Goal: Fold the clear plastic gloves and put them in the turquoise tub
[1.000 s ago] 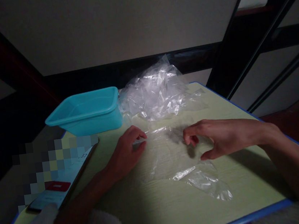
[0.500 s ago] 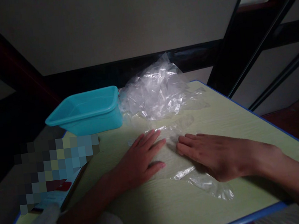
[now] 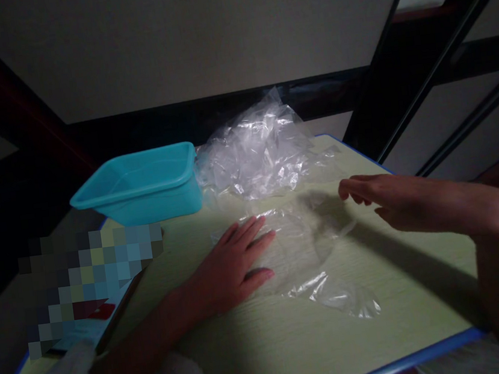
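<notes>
My left hand (image 3: 234, 266) lies flat with its fingers spread on the left part of a clear plastic bag (image 3: 297, 248). The bag is spread on the table, its lower right corner crinkled. Above the table, right of the bag, hovers my right hand (image 3: 396, 199). Its fingers are loosely bent, with a gap between them and the thumb, and nothing shows in them. Behind the spread bag, a heap of crumpled clear plastic bags (image 3: 263, 149) rests at the table's far side.
A turquoise plastic basin (image 3: 155, 201) stands left of the heap. A flat item with a pale blue and red surface (image 3: 103, 311), partly blurred out, lies at the table's left edge. The pale table (image 3: 252, 356) has a blue rim. Behind it stands a panelled wall (image 3: 195, 42).
My right hand has lifted off the bag and moved right and away from me. My left hand stays in place on the bag.
</notes>
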A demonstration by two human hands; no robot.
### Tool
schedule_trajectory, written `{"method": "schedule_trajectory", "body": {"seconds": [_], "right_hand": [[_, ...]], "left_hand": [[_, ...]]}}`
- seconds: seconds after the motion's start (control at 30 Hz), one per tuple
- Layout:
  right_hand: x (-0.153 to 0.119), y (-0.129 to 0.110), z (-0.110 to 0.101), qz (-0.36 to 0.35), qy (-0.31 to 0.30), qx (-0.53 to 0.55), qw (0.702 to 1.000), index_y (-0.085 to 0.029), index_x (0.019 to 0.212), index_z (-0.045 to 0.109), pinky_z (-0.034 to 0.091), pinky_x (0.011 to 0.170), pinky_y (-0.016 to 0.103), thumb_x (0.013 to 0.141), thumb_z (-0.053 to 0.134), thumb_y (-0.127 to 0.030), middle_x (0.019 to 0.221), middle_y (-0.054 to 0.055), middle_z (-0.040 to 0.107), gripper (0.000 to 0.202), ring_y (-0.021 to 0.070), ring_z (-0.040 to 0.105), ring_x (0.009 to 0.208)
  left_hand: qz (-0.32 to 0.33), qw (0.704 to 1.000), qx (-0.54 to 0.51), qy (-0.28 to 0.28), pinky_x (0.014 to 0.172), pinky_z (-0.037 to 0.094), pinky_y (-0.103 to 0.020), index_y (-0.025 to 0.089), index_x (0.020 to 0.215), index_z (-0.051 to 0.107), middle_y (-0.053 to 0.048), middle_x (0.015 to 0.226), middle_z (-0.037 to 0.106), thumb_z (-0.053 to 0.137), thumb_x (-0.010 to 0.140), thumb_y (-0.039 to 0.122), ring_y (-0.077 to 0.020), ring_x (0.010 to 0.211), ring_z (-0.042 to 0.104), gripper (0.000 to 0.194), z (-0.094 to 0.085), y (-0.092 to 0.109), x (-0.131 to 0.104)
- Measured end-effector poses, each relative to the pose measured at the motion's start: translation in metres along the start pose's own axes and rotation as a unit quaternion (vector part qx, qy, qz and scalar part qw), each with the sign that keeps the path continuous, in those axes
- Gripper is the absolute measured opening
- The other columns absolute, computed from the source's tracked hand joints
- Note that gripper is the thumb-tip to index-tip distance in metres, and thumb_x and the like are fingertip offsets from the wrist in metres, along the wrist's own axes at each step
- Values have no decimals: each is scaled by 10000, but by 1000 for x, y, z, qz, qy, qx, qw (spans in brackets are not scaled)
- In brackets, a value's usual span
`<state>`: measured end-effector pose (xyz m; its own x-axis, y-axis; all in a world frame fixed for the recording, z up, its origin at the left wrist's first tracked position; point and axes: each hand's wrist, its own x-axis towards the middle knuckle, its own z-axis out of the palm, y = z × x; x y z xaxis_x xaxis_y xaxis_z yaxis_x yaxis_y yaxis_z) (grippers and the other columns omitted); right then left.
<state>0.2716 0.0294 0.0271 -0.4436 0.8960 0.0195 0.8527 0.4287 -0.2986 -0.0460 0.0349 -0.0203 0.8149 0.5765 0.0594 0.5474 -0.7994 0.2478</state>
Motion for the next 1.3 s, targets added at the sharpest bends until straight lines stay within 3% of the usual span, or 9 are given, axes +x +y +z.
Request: {"method": "schedule_trajectory", "body": {"seconds": [0.03,0.17,0.27,0.4,0.63,0.83,0.97,1.1,1.3], "right_hand": [[5,-1,-5,-4,-4,-20,1000,-182,996,555,494,705,391,625,420,-25,962,105,616,425,234,601,827],[26,-15,-13,-54,-24,19,998,-162,951,515,479,711,344,767,458,-180,922,93,605,193,200,584,803],[35,-26,-4,-60,-87,75,991,-156,969,482,463,727,328,749,521,-224,915,79,595,233,191,572,804],[39,-35,6,-39,-153,113,981,-159,938,447,434,639,284,675,520,-118,822,38,549,277,166,537,729],[41,-30,10,-52,-136,161,976,-150,1001,405,375,521,241,609,504,-55,715,-23,448,415,124,450,626],[42,-25,12,-39,-133,199,970,-127,1149,385,403,512,238,711,534,-176,706,-20,501,465,111,469,581],[42,-22,6,3,-168,207,964,-106,1145,400,369,469,235,711,539,-219,613,-40,495,470,110,455,525],[36,-11,-3,39,-180,166,969,-107,1116,424,357,464,240,680,515,-186,585,-39,516,452,119,468,515],[28,5,-12,62,-113,46,991,-140,1058,509,383,481,261,653,517,-174,619,-13,552,406,138,502,523]], "left_hand": [[1,1000,-1,-1,1095,179,-462,163,1376,336,-133,1493,225,483,878,338,-262,1376,174,548,0,0,0],[1,1000,4,-1,1089,190,-470,163,1375,335,-135,1494,221,476,881,339,-260,1376,173,543,0,0,0],[0,1000,10,-2,1087,193,-465,169,1375,336,-136,1495,220,472,883,338,-252,1377,172,538,1,0,-1],[-4,1000,8,-1,1091,184,-459,189,1373,339,-127,1496,220,474,883,342,-245,1376,178,531,1,1,-1],[1,1000,-7,10,1083,195,-480,174,1360,361,-145,1480,256,482,881,331,-266,1363,214,519,0,0,0],[5,1000,-6,14,1080,203,-491,182,1357,358,-142,1479,258,481,883,338,-269,1359,227,514,2,-1,0],[3,1000,-3,14,1082,202,-489,180,1353,364,-142,1478,262,486,881,338,-267,1360,223,513,2,-1,0],[1,1000,-14,16,1078,203,-494,190,1354,360,-141,1474,272,490,880,323,-269,1356,233,510,1,0,0],[2,1000,-16,14,1081,191,-498,191,1362,349,-142,1475,269,474,887,339,-268,1360,223,513,2,-1,0]]}}
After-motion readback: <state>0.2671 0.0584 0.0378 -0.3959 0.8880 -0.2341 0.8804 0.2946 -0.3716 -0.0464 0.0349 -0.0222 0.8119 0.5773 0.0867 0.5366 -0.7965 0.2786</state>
